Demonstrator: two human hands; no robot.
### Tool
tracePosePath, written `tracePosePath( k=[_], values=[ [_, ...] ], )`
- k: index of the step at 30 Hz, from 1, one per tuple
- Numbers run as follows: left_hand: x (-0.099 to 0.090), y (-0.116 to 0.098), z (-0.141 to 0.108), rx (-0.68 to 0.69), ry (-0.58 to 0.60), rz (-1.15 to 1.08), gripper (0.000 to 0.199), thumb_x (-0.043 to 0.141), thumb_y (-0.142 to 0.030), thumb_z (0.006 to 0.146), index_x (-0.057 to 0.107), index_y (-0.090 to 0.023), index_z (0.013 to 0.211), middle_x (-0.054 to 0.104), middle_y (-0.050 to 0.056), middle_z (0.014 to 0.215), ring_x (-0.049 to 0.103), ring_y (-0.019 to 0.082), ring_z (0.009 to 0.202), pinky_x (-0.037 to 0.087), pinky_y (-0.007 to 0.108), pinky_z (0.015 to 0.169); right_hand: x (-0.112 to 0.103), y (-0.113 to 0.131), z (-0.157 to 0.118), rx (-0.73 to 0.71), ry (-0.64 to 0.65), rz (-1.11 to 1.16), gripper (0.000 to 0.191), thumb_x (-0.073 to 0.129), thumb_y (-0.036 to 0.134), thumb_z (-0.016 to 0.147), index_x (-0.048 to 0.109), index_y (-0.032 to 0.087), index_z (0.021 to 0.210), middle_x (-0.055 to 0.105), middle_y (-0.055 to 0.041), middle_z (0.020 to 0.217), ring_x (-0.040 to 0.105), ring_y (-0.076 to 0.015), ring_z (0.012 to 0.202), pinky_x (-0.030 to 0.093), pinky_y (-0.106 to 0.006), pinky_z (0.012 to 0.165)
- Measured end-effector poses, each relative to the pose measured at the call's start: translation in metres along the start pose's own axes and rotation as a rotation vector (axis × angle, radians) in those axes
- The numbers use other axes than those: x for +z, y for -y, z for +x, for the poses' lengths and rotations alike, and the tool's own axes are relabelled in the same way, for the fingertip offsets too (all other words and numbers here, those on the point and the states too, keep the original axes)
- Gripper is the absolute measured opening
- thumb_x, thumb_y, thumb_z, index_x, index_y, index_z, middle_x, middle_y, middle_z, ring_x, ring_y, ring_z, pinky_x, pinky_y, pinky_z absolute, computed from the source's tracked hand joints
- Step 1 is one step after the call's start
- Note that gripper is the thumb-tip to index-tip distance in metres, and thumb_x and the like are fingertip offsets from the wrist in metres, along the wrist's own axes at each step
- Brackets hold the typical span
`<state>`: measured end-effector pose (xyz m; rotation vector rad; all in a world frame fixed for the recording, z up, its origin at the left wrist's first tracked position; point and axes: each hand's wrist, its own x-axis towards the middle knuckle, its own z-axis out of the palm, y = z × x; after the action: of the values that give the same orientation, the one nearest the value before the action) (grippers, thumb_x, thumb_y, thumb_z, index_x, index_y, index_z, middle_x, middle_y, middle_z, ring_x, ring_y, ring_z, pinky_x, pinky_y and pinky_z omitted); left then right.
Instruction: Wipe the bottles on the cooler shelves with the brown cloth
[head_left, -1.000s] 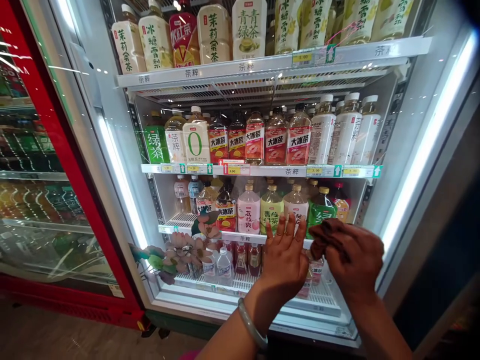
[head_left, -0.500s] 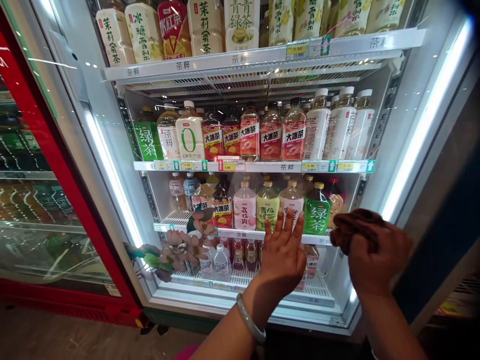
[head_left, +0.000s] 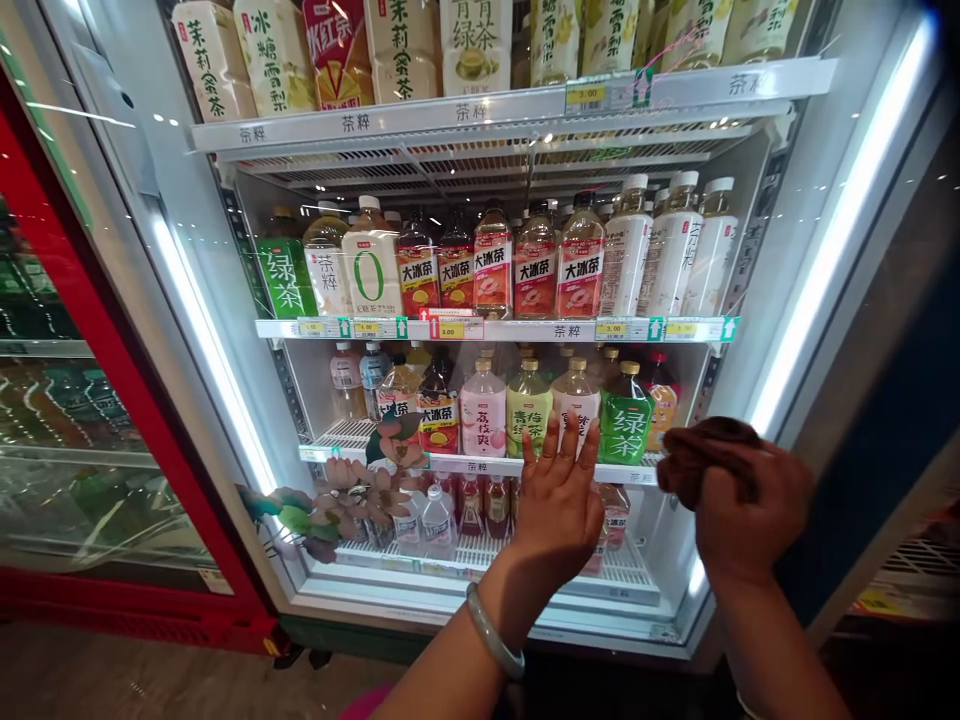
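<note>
My left hand (head_left: pixel 559 495), with a pale bangle (head_left: pixel 493 632) at its wrist, is spread flat against or just before the glass door of a lit drinks cooler (head_left: pixel 420 606). Its fingertips overlap a pink-labelled bottle (head_left: pixel 576 390) behind the glass. Over at the right, my right hand (head_left: pixel 757 515) is closed round a crumpled brown cloth (head_left: pixel 709 455), near the door's lower right side. The cloth is beside a green-labelled bottle (head_left: pixel 627 415). Whether the cloth touches the glass, I cannot tell.
Several rows of bottles stand on the cooler's shelves (head_left: pixel 517 330). Flower decals (head_left: pixel 360 490) show low on the left of the glass. A red-framed cooler (head_left: pixel 142 610) is at the left, and a dark panel (head_left: pixel 847 520) at the right.
The view has shifted slightly, so the cooler sits a little further left. Both hands appear almost unmoved, the left still spread and the right still holding the cloth.
</note>
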<state>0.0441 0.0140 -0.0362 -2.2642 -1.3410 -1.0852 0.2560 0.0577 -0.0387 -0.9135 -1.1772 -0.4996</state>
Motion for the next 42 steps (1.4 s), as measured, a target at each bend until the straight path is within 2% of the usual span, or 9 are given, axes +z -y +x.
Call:
tracePosePath(
  k=[3, 9, 17, 23, 26, 30, 33, 38, 42],
  values=[
    [0.003, 0.002, -0.002, 0.014, -0.018, 0.012, 0.087, 0.047, -0.012, 0.088, 0.011, -0.022, 0.167, 0.007, 0.007, 0.174, -0.002, 0.028, 0.162, 0.003, 0.063, 0.130, 0.004, 0.007, -0.007, -0.010, -0.116, -0.045, 0.022, 0.060, 0.013, 0.075, 0.074, 0.021, 0.090, 0.068, -0.0070, 0.091, 0.064, -0.0321, 0.102, 0.049, -0.054, 0.093],
    [0.010, 0.007, -0.001, 0.019, -0.057, 0.015, 0.085, 0.045, -0.014, 0.092, 0.007, -0.019, 0.167, 0.016, 0.010, 0.173, 0.002, 0.028, 0.162, 0.004, 0.063, 0.130, 0.023, 0.070, -0.026, -0.235, 0.226, 0.165, 0.021, 0.063, 0.011, 0.079, 0.072, 0.025, 0.091, 0.074, -0.0037, 0.107, 0.066, -0.0261, 0.105, 0.047, -0.049, 0.099],
    [-0.002, 0.010, -0.004, 0.009, -0.044, 0.050, 0.086, 0.045, -0.014, 0.091, 0.006, -0.021, 0.167, 0.009, 0.008, 0.174, 0.001, 0.030, 0.162, 0.005, 0.064, 0.129, 0.017, 0.038, -0.007, -0.090, -0.044, 0.042, 0.027, 0.063, 0.010, 0.078, 0.074, 0.025, 0.098, 0.071, -0.0071, 0.102, 0.066, -0.0317, 0.101, 0.049, -0.050, 0.092],
    [-0.001, 0.022, -0.008, 0.000, -0.082, 0.070, 0.085, 0.044, -0.012, 0.093, 0.003, -0.024, 0.167, 0.014, 0.009, 0.173, 0.008, 0.031, 0.162, 0.014, 0.067, 0.128, 0.032, 0.079, -0.030, -0.312, 0.187, 0.091, 0.015, 0.067, 0.017, 0.084, 0.071, 0.026, 0.095, 0.073, -0.0027, 0.106, 0.065, -0.0281, 0.107, 0.046, -0.050, 0.100],
    [-0.003, 0.026, -0.010, -0.007, -0.076, 0.091, 0.086, 0.045, -0.012, 0.092, 0.003, -0.023, 0.167, 0.016, 0.010, 0.173, 0.008, 0.031, 0.162, 0.014, 0.067, 0.128, 0.028, 0.070, -0.019, -0.369, 0.188, 0.081, 0.017, 0.069, 0.016, 0.083, 0.070, 0.026, 0.097, 0.073, -0.0022, 0.107, 0.066, -0.0263, 0.105, 0.047, -0.046, 0.098],
    [-0.008, 0.033, -0.016, 0.002, -0.070, 0.127, 0.090, 0.047, -0.012, 0.090, 0.002, -0.022, 0.167, 0.017, 0.011, 0.173, 0.010, 0.031, 0.161, 0.015, 0.065, 0.129, 0.022, 0.050, -0.001, -0.256, 0.070, 0.074, 0.028, 0.064, 0.010, 0.079, 0.071, 0.026, 0.101, 0.073, -0.0045, 0.107, 0.069, -0.0263, 0.098, 0.050, -0.045, 0.091],
    [-0.010, 0.039, -0.021, 0.014, -0.074, 0.153, 0.089, 0.047, -0.012, 0.090, 0.003, -0.022, 0.167, 0.019, 0.010, 0.173, 0.011, 0.030, 0.161, 0.016, 0.063, 0.129, 0.028, 0.062, -0.013, -0.231, 0.059, 0.038, 0.025, 0.065, 0.012, 0.080, 0.072, 0.025, 0.100, 0.072, -0.0069, 0.108, 0.069, -0.0283, 0.100, 0.050, -0.047, 0.092],
    [-0.011, 0.045, -0.026, 0.014, -0.096, 0.162, 0.088, 0.046, -0.011, 0.092, 0.002, -0.022, 0.167, 0.022, 0.012, 0.172, 0.013, 0.031, 0.161, 0.016, 0.063, 0.130, 0.040, 0.096, -0.045, -0.416, 0.250, 0.060, 0.013, 0.069, 0.020, 0.083, 0.073, 0.027, 0.093, 0.073, -0.0023, 0.105, 0.064, -0.0254, 0.108, 0.045, -0.048, 0.104],
    [-0.016, 0.049, -0.028, -0.008, -0.098, 0.153, 0.090, 0.047, -0.010, 0.092, 0.000, -0.024, 0.167, 0.017, 0.011, 0.173, 0.007, 0.030, 0.161, 0.015, 0.065, 0.129, 0.034, 0.084, -0.028, -0.405, 0.230, 0.065, 0.012, 0.069, 0.018, 0.082, 0.071, 0.026, 0.091, 0.073, -0.0016, 0.103, 0.066, -0.0239, 0.104, 0.046, -0.045, 0.100]
  ],
)
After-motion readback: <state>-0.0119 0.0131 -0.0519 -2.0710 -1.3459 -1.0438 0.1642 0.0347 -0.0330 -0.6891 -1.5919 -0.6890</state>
